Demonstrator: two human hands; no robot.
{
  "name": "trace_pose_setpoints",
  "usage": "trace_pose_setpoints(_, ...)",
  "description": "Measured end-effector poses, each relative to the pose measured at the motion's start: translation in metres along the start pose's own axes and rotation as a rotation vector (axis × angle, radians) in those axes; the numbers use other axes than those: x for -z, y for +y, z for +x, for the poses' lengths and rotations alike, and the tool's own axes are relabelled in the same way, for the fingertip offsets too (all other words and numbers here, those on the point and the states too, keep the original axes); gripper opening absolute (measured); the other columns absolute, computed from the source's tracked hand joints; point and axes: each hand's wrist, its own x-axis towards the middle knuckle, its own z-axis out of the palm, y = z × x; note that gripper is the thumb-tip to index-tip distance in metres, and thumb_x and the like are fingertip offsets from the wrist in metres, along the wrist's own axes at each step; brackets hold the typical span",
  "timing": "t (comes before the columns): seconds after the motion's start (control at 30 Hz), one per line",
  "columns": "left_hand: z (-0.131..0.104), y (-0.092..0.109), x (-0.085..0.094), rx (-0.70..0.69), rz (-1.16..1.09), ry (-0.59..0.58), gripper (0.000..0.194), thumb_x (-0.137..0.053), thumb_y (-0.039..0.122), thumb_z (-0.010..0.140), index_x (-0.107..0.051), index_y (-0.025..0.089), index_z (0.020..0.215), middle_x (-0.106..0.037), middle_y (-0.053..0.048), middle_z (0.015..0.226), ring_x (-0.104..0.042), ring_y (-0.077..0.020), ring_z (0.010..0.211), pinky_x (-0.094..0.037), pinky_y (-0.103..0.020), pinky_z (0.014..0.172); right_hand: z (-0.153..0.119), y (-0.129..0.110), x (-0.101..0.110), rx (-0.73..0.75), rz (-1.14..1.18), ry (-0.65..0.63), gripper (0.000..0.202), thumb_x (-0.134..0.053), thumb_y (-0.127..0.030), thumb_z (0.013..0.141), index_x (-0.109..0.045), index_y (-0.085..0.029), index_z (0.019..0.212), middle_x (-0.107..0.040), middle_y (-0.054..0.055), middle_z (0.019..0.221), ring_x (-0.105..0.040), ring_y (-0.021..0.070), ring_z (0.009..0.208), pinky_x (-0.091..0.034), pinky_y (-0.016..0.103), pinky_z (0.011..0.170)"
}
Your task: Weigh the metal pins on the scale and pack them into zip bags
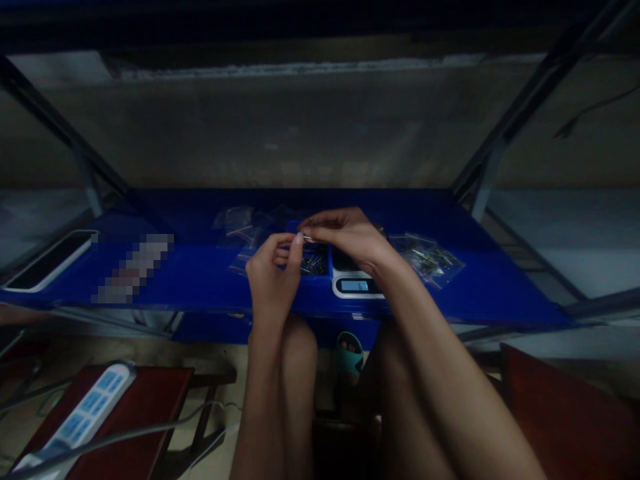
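A slim metal pin (307, 238), straight and bright silver, spans the gap between both hands' fingertips, above the bench (185, 267). The left hand (273, 270) pinches one end between thumb and forefinger. The right hand (350, 235) has its fingers closed at the other end; its exact hold is too blurred to read.

Directly below stands a shallow tray (329, 262) of blue material, holding loose metal pieces (313, 264), slender, dark and brassy. Just beside it, partly under the right forearm, sits a scale (341, 274): white rounded casing, dark platform, pale lit display (355, 286) with digits.

To the right, clear plastic bags (430, 259), glossy and creased, contain similar slender pieces. Further thin, transparent bags (239, 223) lie left of the tray. The bench surface is flat, smooth and deep blue.
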Motion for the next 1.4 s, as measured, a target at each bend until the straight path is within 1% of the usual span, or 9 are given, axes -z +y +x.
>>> trace_pose_setpoints(0.1,-0.001,0.005,0.001,-0.038,0.089,-0.017,0.031,-0.057,0.049,0.103,-0.065,0.021,0.092,-0.075,-0.004,0.084,-0.067,-0.0146,0.064,-0.050,-0.026,0.061,-0.003,-0.002,-0.002,-0.005,0.048,-0.041,0.017,-0.089,-0.027,0.073,-0.084,-0.019,0.088,-0.083,0.004,0.089,-0.076,0.0185,0.089,-0.060,0.033,0.089)
trace_pose_setpoints(0.27,-0.004,0.010,0.000,-0.160,0.226,-0.046,0.032,-0.045,0.036,0.108,-0.052,0.024,0.079,-0.064,-0.002,0.073,-0.062,-0.0181,0.071,-0.045,-0.029,0.071,-0.009,-0.004,-0.007,-0.009,0.124,-0.088,0.025,-0.093,-0.034,0.069,-0.084,-0.019,0.087,-0.082,0.004,0.089,-0.076,0.0184,0.089,-0.061,0.032,0.089)
trace_pose_setpoints(0.47,-0.004,0.010,0.001,-0.120,0.169,-0.058,0.036,-0.042,0.033,0.108,-0.046,0.024,0.074,-0.054,0.002,0.065,-0.052,-0.0162,0.061,-0.034,-0.029,0.064,-0.015,-0.008,-0.007,0.009,0.155,-0.087,0.025,-0.092,-0.035,0.072,-0.084,-0.019,0.090,-0.083,0.004,0.095,-0.077,0.0189,0.096,-0.060,0.033,0.096)
trace_pose_setpoints(0.63,-0.003,0.008,0.000,-0.111,0.195,-0.052,0.034,-0.043,0.031,0.107,-0.045,0.024,0.074,-0.054,0.002,0.063,-0.051,-0.0161,0.059,-0.032,-0.029,0.063,-0.014,-0.004,-0.009,0.009,0.157,-0.066,0.025,-0.091,-0.035,0.074,-0.084,-0.019,0.092,-0.083,0.004,0.095,-0.077,0.0197,0.095,-0.061,0.034,0.094)
trace_pose_setpoints(0.83,-0.004,0.009,-0.004,-0.053,0.176,0.028,0.031,-0.044,0.034,0.108,-0.045,0.025,0.078,-0.051,0.003,0.061,-0.049,-0.0167,0.055,-0.030,-0.029,0.062,-0.011,0.000,-0.016,0.029,0.215,-0.014,0.029,-0.093,-0.035,0.071,-0.085,-0.021,0.095,-0.083,0.004,0.100,-0.077,0.0200,0.101,-0.059,0.036,0.099)
trace_pose_setpoints(1.03,-0.001,0.010,-0.007,-0.041,0.184,0.061,0.034,-0.044,0.035,0.108,-0.044,0.025,0.076,-0.051,0.003,0.061,-0.048,-0.0167,0.056,-0.030,-0.029,0.061,-0.011,-0.001,-0.019,0.004,0.238,0.000,0.026,-0.092,-0.034,0.071,-0.085,-0.022,0.094,-0.083,0.004,0.099,-0.077,0.0193,0.100,-0.059,0.035,0.100)
trace_pose_setpoints(1.17,0.004,0.008,-0.007,-0.078,0.203,0.076,0.034,-0.047,0.032,0.107,-0.044,0.024,0.074,-0.051,0.003,0.062,-0.047,-0.0158,0.057,-0.029,-0.029,0.061,-0.010,0.000,-0.019,-0.001,0.280,0.036,0.028,-0.094,-0.034,0.068,-0.085,-0.021,0.091,-0.083,0.004,0.099,-0.077,0.0188,0.099,-0.060,0.035,0.100)
trace_pose_setpoints(1.33,0.010,0.002,-0.005,-0.077,0.076,0.001,0.037,-0.048,0.036,0.106,-0.047,0.023,0.072,-0.057,0.002,0.065,-0.053,-0.0142,0.061,-0.035,-0.026,0.061,-0.008,0.002,-0.017,-0.046,0.307,0.041,0.014,-0.088,-0.029,0.079,-0.085,-0.022,0.091,-0.083,0.005,0.105,-0.076,0.0181,0.106,-0.059,0.033,0.105)
trace_pose_setpoints(1.4,0.011,0.000,-0.005,-0.059,-0.008,-0.025,0.036,-0.048,0.037,0.106,-0.049,0.023,0.073,-0.059,0.001,0.067,-0.057,-0.0142,0.064,-0.038,-0.025,0.062,-0.008,0.003,-0.019,-0.042,0.305,0.060,0.011,-0.085,-0.026,0.081,-0.085,-0.021,0.091,-0.083,0.006,0.105,-0.077,0.0177,0.104,-0.059,0.034,0.104)
